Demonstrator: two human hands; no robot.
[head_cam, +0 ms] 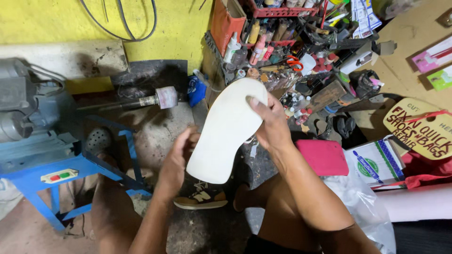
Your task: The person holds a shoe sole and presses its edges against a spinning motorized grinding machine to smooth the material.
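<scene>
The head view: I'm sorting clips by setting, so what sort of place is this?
Probably a small shoe-repair workshop: both hands hold a white sole, a motor-driven grinder stands on a blue stand, and shelves of glue bottles crowd the bench.

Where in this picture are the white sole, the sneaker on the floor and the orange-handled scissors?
white sole (226, 136), head view, middle of its flat face.
sneaker (200, 200), head view, its side panel.
orange-handled scissors (294, 63), head view, on the handle loops.
</scene>
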